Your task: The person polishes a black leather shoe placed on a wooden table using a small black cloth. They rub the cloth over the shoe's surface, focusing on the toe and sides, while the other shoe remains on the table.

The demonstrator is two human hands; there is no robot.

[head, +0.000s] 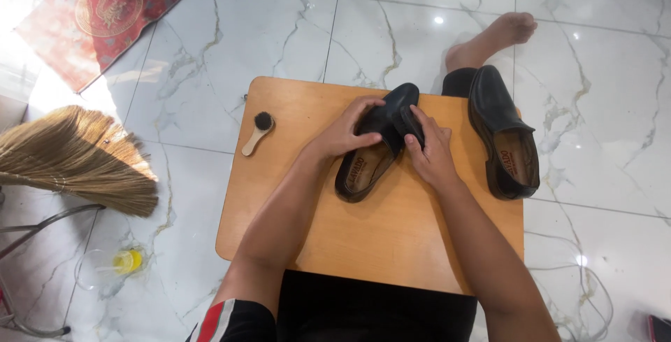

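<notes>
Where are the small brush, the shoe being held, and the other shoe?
small brush [258, 132], head view, on its wooden handle just below the dark bristles.
held shoe [395, 108], head view, on the black upper near the toe.
other shoe [493, 101], head view, on the black upper above the opening.

Black leather slip-on shoe [377, 143]; lying on wooden board; toe pointing away
</notes>
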